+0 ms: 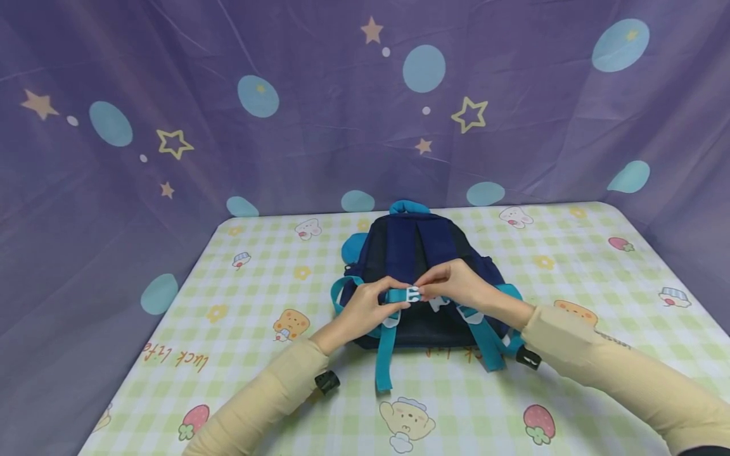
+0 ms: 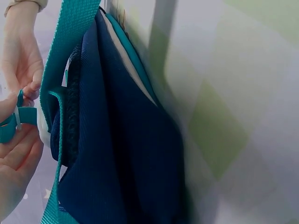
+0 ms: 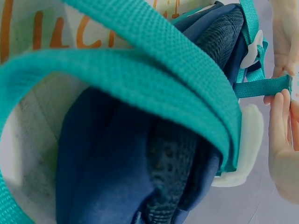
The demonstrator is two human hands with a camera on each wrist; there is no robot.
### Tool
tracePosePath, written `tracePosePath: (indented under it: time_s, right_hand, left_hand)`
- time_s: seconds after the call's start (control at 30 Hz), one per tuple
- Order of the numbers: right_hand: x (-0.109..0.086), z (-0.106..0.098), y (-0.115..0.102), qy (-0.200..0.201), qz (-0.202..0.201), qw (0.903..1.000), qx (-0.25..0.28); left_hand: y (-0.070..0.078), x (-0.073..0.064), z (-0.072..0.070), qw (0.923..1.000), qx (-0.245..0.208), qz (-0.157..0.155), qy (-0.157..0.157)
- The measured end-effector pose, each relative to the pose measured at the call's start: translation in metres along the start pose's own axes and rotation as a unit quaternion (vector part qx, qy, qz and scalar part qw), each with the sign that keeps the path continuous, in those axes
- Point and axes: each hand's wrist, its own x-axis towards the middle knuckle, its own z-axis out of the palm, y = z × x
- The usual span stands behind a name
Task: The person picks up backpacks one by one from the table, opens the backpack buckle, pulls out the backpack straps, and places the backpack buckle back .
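Observation:
A dark blue backpack (image 1: 402,253) with teal webbing lies on the table, its shoulder straps facing up. Over its middle, a white side-release buckle (image 1: 413,294) on a short teal strap (image 1: 395,296) is held between both hands. My left hand (image 1: 365,309) pinches the buckle's left side and strap with thumb and fingers. From the right, my right hand (image 1: 459,285) pinches the other end of the buckle. Whether its two halves are fully joined cannot be told. Both wrist views show the hands only at the edge, beyond the teal webbing (image 3: 187,84).
Two loose strap tails (image 1: 384,364) hang toward the front of the table. White adjusters (image 1: 470,315) sit on the shoulder straps. A checked cloth with cartoon prints (image 1: 407,421) covers the table, and a purple curtain (image 1: 319,152) stands behind it.

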Motion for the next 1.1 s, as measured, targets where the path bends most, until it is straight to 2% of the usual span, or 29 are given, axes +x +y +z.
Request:
tracePosePath:
  time_s: [0.37, 0.63, 1.1]
  right_hand:
    - [-0.0011, -0.0015, 0.0008, -0.012, 0.009, 0.9993, 0.035]
    - [0.0003, 0.0001, 0.0024, -0.011, 0.001, 0.9995, 0.029]
    - [-0.0051, -0.0042, -0.0012, -0.008, 0.004, 0.9995, 0.029]
  left_hand:
    - [-0.0026, -0.0005, -0.0004, 0.9996, -0.011, 0.022, 0.013]
    - [-0.0011, 0.0005, 0.0012, 0.9997, -0.019, 0.01, 0.009]
    - [-0.0014, -0.0004, 0.0003, 0.9995, -0.003, 0.029, 0.013]
